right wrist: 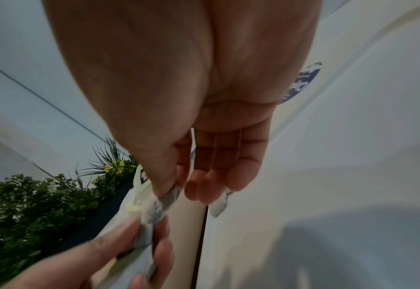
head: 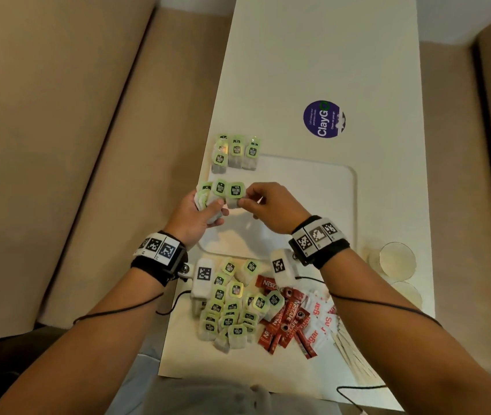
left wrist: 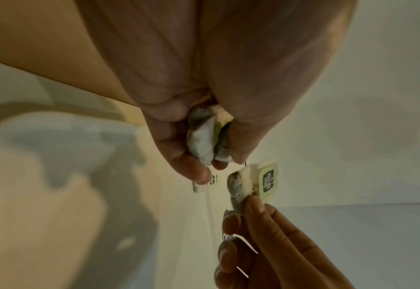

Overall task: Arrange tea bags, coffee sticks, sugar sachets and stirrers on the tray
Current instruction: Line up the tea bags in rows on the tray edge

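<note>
A white tray point(head: 322, 187) lies in the middle of the white table. Three green-tagged tea bags point(head: 236, 151) lie in a row at its far left corner. My left hand point(head: 200, 209) grips a bunch of tea bags point(left wrist: 204, 140) above the tray's left side. My right hand point(head: 256, 200) pinches a single tea bag point(head: 235, 194) by thumb and forefinger, right beside the left hand's bunch. In the left wrist view that single tea bag point(left wrist: 253, 183) hangs from the right hand's fingertips point(left wrist: 253, 207). A heap of tea bags point(head: 232, 307), red coffee sticks point(head: 286, 322), sugar sachets point(head: 325, 319) and stirrers point(head: 355, 354) lies near me.
A purple round sticker point(head: 324, 118) is on the table beyond the tray. Two clear glasses point(head: 397, 260) stand at the table's right edge. Beige seating point(head: 73, 145) flanks the table on both sides. Green plants point(right wrist: 30, 205) show in the right wrist view.
</note>
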The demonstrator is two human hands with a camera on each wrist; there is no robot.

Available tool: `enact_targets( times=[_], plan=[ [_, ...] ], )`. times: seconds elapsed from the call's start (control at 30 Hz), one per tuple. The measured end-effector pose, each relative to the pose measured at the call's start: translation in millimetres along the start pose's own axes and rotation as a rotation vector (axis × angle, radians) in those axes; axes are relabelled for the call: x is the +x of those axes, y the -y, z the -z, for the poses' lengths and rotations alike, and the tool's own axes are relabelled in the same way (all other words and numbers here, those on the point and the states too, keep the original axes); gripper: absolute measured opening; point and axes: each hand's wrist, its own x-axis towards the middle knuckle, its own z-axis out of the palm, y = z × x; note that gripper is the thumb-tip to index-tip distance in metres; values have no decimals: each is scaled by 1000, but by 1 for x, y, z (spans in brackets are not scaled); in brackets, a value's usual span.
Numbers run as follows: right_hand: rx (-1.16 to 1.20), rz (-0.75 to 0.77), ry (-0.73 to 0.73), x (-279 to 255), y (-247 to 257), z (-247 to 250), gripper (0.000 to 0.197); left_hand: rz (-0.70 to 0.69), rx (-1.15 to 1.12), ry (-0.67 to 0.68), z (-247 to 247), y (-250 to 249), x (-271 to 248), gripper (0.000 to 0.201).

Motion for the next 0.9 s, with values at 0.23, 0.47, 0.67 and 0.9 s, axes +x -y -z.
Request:
enact_targets(
  times=[0.23, 0.47, 0.67, 0.9],
  plan=[
    [-17, -112, -121, 57, -9, 4, 22, 22, -109, -77, 13, 0, 18, 13],
    [-48, -229, -201, 103, -27, -15, 18, 77, -205, -128, 16, -1, 34, 16],
    [-133, -282, -187, 115, -25, -20, 17, 96, -184, -96, 17, 4, 39, 17],
    [-149, -333, -238, 113, -18, -21, 25, 106, -166, -106, 14, 7, 42, 9]
  ],
)
